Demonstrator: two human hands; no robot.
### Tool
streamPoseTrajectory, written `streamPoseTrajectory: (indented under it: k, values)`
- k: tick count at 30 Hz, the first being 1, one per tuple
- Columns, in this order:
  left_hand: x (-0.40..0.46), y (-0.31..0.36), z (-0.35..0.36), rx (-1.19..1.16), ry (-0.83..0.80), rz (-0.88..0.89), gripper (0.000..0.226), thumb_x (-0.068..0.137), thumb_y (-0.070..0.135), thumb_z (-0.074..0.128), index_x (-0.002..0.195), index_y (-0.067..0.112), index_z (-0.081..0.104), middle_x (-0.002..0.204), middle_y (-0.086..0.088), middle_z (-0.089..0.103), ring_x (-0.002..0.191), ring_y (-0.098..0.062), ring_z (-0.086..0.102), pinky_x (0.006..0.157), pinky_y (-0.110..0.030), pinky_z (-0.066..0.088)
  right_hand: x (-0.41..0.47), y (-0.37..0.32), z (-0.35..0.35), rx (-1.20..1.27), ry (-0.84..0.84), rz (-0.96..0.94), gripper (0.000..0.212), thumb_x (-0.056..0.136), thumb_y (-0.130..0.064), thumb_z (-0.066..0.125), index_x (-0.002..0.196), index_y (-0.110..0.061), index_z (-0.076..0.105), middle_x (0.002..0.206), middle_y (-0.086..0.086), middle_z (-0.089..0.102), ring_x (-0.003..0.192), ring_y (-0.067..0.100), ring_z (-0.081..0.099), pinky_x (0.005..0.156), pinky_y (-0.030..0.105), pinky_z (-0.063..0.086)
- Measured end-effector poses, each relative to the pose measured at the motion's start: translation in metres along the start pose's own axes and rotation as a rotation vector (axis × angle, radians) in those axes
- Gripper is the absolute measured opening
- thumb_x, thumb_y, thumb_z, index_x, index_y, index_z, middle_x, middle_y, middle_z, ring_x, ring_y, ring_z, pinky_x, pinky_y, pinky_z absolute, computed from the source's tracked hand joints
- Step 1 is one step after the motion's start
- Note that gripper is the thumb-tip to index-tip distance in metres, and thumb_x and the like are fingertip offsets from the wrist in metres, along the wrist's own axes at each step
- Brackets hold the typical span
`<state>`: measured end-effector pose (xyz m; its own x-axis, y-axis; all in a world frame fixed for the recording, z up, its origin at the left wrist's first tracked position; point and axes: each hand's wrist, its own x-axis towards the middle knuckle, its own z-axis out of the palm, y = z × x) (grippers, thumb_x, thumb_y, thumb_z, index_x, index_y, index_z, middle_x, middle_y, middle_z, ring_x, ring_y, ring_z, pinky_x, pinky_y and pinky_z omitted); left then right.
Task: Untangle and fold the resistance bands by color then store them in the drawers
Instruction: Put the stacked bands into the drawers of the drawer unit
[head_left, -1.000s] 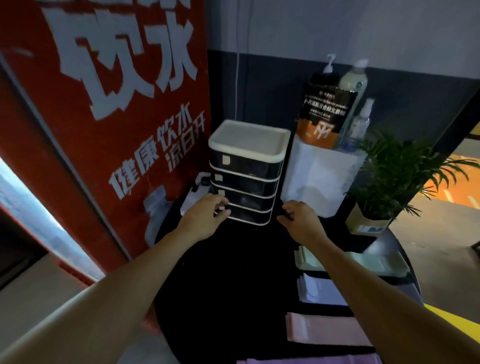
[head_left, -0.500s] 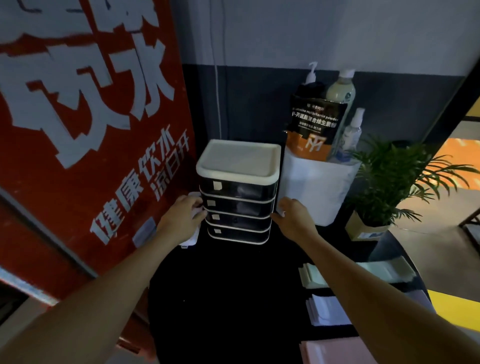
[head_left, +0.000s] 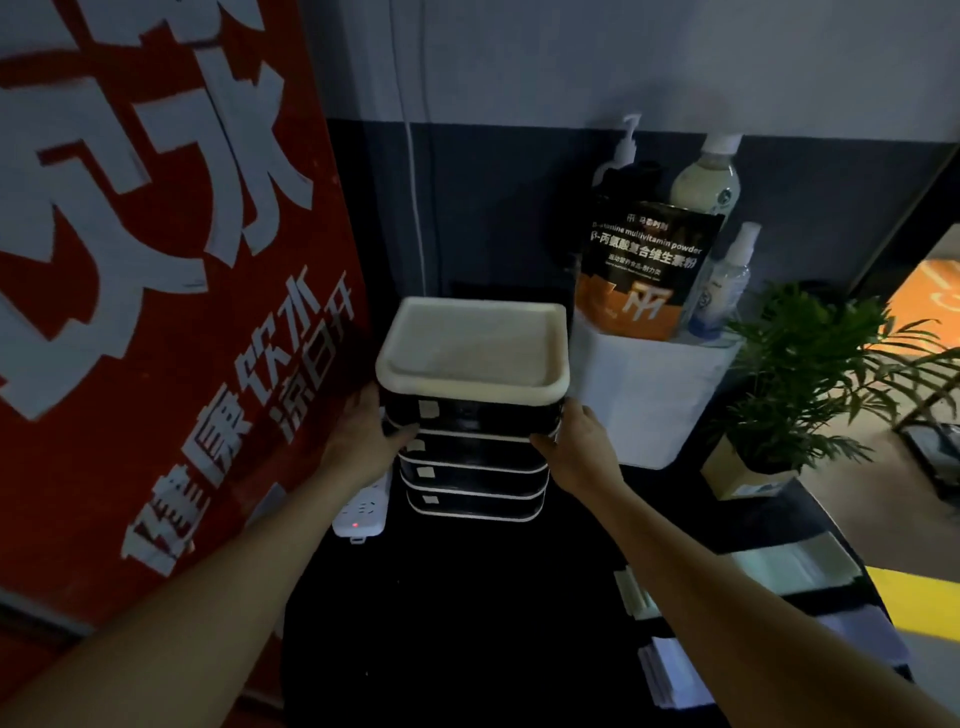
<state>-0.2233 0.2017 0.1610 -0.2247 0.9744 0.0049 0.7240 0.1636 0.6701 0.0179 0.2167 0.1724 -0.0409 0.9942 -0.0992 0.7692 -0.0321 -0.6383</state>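
Observation:
A small drawer unit (head_left: 470, 358) with a white top and several dark drawers stands at the back of the black table (head_left: 467, 623). My left hand (head_left: 363, 434) grips its left side and my right hand (head_left: 576, 447) grips its right side, both at the height of the top two drawers. All drawers look closed. Folded resistance bands lie at the table's right edge: a pale green band (head_left: 789, 566) and, nearer me, a white or lilac band (head_left: 675, 675).
A red panel (head_left: 156, 312) with white lettering stands close on the left. A white power strip (head_left: 363, 506) lies beside the drawer unit. A white box (head_left: 649, 400) holding a pouch and bottles, and a potted plant (head_left: 789, 384), stand on the right.
Both hands have risen from the lower drawers to the unit's upper sides and now clasp it. The view has moved closer and upward, so the nearer pink bands have left the frame.

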Motion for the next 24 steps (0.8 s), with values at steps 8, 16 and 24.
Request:
streamPoseTrajectory:
  k: [8, 16, 24]
  values:
    - [0.006, -0.008, 0.005, -0.219, -0.039, 0.094, 0.071, 0.081, 0.022, 0.070, 0.141, 0.019, 0.031, 0.141, 0.000, 0.043, 0.128, -0.017, 0.042, 0.107, -0.036, 0.036, -0.007, -0.016, 0.016, 0.014, 0.101, 0.108, 0.041, 0.090, -0.020, 0.058, 0.125, -0.006, 0.043, 0.126, 0.015, 0.051, 0.116, 0.034, 0.049, 0.092, 0.040, 0.043]
    - [-0.024, -0.018, -0.003, -0.221, -0.002, 0.080, 0.058, 0.085, 0.022, 0.066, 0.133, 0.009, 0.036, 0.130, -0.009, 0.049, 0.118, -0.025, 0.049, 0.099, -0.037, 0.041, -0.040, -0.015, 0.025, 0.096, 0.185, 0.122, 0.039, 0.086, -0.016, 0.059, 0.123, -0.012, 0.046, 0.116, 0.011, 0.062, 0.105, 0.032, 0.058, 0.082, 0.039, 0.049]
    - [-0.062, -0.021, -0.016, -0.247, -0.041, 0.160, 0.054, 0.086, 0.011, 0.064, 0.131, 0.004, 0.036, 0.129, -0.012, 0.046, 0.120, -0.024, 0.045, 0.091, -0.021, 0.032, -0.081, -0.009, 0.031, 0.098, 0.202, 0.166, 0.031, 0.087, -0.020, 0.059, 0.112, -0.008, 0.046, 0.114, 0.011, 0.054, 0.105, 0.031, 0.054, 0.073, 0.032, 0.039]
